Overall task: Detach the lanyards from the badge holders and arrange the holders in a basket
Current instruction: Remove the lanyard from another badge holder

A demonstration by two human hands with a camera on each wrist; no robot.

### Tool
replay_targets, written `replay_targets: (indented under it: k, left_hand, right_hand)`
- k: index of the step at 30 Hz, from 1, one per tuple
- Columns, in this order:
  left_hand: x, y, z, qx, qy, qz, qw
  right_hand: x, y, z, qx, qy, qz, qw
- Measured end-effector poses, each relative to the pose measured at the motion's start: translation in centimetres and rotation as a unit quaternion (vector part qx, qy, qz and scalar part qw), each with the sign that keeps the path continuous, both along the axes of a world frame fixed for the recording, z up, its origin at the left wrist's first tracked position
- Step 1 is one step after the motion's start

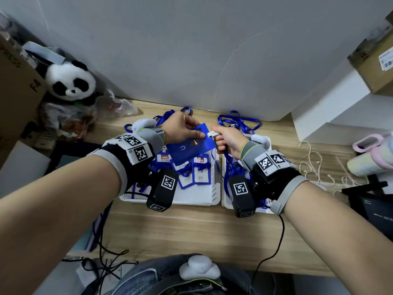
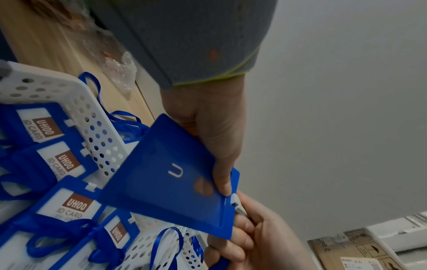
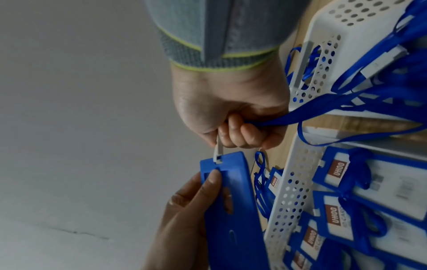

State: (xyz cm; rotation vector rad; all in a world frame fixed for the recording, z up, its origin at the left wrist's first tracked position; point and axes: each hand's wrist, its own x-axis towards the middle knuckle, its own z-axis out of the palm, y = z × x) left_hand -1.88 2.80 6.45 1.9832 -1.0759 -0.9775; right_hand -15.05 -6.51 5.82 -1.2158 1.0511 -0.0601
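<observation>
A blue badge holder hangs in the air above the left white basket, back side up. My left hand pinches it near its top edge. My right hand grips the white lanyard clip, which sits in the holder's slot. The blue lanyard ribbon trails from my right fist toward the right basket. Several badge holders with lanyards lie in the left basket.
Loose blue lanyards lie behind the baskets by the white wall. A plush panda and cardboard box stand at the left. White cord, a pink-lidded cup and boxes are at the right on the wooden desk.
</observation>
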Motion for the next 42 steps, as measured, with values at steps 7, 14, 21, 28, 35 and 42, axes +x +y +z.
replay_targets:
  k: [7,14,21,28,35,42]
  left_hand:
    - [-0.3,-0.2,-0.1,-0.009,-0.049,-0.014,0.999]
    - [0.6,-0.5,-0.8,0.009,0.027,-0.033,0.999]
    - [0.9,0.1,-1.5,-0.017,0.038,0.007,0.999]
    - [1.0,0.9,-2.2,-0.020,0.193,0.028,0.981]
    - [0.7,0.8,-0.7,0.049,0.070,-0.011,0.996]
    - [-1.1,-0.8,-0.7,0.046,0.021,-0.172,0.984]
  right_hand:
    - [0.0,-0.4,0.3,0.008,0.042,0.000,0.999]
    - [-0.3,-0.7,-0.7,-0.038,0.007,0.001,0.999]
    - [-0.6,-1.4,-1.2,-0.163,0.055,0.098,0.980]
    - [0.0,-1.7,-0.7,-0.365,0.124,0.160,0.909]
    - [1.1,-2.2,0.2,-0.013,-0.152,-0.075,0.985]
    - [1.9,-1.5,3.8,0.100,-0.328,-0.104,0.934]
